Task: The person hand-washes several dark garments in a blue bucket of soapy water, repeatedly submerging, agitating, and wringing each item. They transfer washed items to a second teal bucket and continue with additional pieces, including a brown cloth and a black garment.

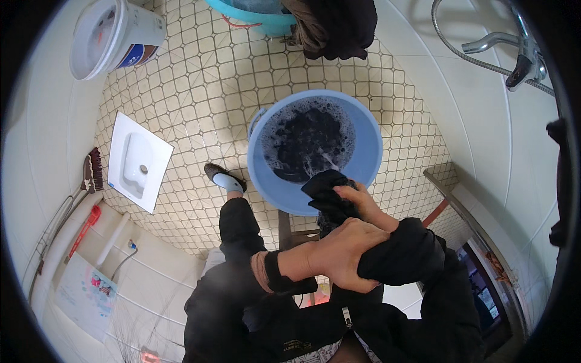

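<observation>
My right hand (364,205) is closed around a bunched, wet black cloth (331,195), which hangs over the near rim of a light blue tub (364,163). A thin stream of water seems to run from the cloth into the tub. Dark, sudsy water with dark fabric (307,136) fills much of the tub. My left hand (345,251) reaches across and grips the black sleeve (402,254) of my right arm, its thumb below the bunched cuff. A black band circles my left wrist.
A teal basin (266,21) stands at the far side, beside a heap of dark clothes (339,27). A white squat toilet (142,163) lies to the left, a white bucket (115,42) far left. A shower tap (520,54) juts from the right wall. My slippered foot (225,177) is beside the tub.
</observation>
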`<state>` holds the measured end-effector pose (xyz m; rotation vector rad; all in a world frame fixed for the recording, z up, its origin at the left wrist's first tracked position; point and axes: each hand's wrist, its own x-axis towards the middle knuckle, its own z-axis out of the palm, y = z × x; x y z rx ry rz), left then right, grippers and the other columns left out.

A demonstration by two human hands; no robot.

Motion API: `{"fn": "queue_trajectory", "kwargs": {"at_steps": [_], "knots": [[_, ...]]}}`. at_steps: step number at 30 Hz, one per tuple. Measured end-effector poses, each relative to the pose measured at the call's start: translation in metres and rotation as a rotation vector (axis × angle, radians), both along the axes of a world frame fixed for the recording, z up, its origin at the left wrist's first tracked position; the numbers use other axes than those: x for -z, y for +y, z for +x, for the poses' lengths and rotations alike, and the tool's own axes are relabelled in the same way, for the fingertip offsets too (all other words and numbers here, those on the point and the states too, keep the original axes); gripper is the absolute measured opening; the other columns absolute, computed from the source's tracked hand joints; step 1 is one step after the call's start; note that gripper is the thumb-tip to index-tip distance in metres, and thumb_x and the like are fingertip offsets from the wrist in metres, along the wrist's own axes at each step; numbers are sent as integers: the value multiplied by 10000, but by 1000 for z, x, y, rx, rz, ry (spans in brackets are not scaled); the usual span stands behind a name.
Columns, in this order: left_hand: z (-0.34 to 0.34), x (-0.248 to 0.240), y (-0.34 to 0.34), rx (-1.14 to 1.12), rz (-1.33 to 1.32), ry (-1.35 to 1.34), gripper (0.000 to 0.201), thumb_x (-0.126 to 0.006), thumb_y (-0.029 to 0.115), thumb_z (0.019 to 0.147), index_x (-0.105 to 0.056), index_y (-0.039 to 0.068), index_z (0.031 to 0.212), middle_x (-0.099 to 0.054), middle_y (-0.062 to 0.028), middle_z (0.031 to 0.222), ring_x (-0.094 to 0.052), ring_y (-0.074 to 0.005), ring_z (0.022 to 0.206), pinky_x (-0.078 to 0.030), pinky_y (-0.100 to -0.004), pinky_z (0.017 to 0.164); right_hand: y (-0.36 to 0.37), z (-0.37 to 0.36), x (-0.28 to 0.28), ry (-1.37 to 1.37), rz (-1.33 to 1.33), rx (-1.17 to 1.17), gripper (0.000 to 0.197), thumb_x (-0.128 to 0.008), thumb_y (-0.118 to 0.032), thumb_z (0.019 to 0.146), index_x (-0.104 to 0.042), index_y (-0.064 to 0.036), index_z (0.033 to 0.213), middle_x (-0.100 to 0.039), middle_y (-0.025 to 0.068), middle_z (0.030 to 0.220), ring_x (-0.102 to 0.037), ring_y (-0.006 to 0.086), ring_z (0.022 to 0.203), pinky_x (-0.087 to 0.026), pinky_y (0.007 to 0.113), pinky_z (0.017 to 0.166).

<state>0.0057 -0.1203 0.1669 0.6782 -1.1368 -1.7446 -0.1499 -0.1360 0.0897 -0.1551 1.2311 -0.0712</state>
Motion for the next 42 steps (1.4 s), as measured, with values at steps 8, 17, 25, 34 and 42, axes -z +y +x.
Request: {"fn": "queue_trajectory", "kwargs": {"at_steps": [8, 17, 25, 34, 42], "knots": [[16, 72, -34, -231, 498, -434, 755, -823, 264, 634, -510, -64, 1238, -635, -128, 981, -616, -255, 940, -508, -359, 849, -52, -18, 77, -75, -409, 64, 621, -661, -360, 889, -408, -80, 1382, -500, 74, 1332, -495, 199, 1192, -406, 353, 1002], [124, 142, -198, -705, 648, 371, 576, -597, 369, 851, -473, 52, 1315, -572, -210, 1205, -610, -348, 1003, -514, -415, 862, -253, 61, 80, -113, -665, 172, 526, -488, -292, 956, -370, -94, 1429, -470, 123, 1351, -449, 256, 1234, -375, 392, 1039], [104, 64, -23, -658, 867, 348, 649, -601, 520, 748, -533, -17, 1107, -604, -185, 938, -567, -256, 760, -458, -308, 666, -107, -2, 15, 84, -643, -819, 684, -568, -448, 903, -317, -144, 1461, -424, 156, 1400, -403, 299, 1280, -295, 465, 1081], [69, 47, -45, -689, 974, 441, 608, -605, 370, 875, -458, 4, 1336, -595, -142, 1212, -596, -284, 1073, -474, -396, 974, -93, 46, -54, -166, -1419, -851, 1070, -865, -246, 560, -321, -95, 1469, -424, 149, 1439, -435, 378, 1272, -318, 488, 1062], [117, 78, -82, -613, 634, -66, 594, -514, 436, 971, -448, -9, 1358, -617, -169, 1183, -614, -247, 1055, -503, -349, 868, -204, 30, -44, 188, -1453, -544, 868, -856, -180, 533, -507, 9, 1305, -616, 145, 1206, -575, 230, 1145, -409, 340, 1022]]}}
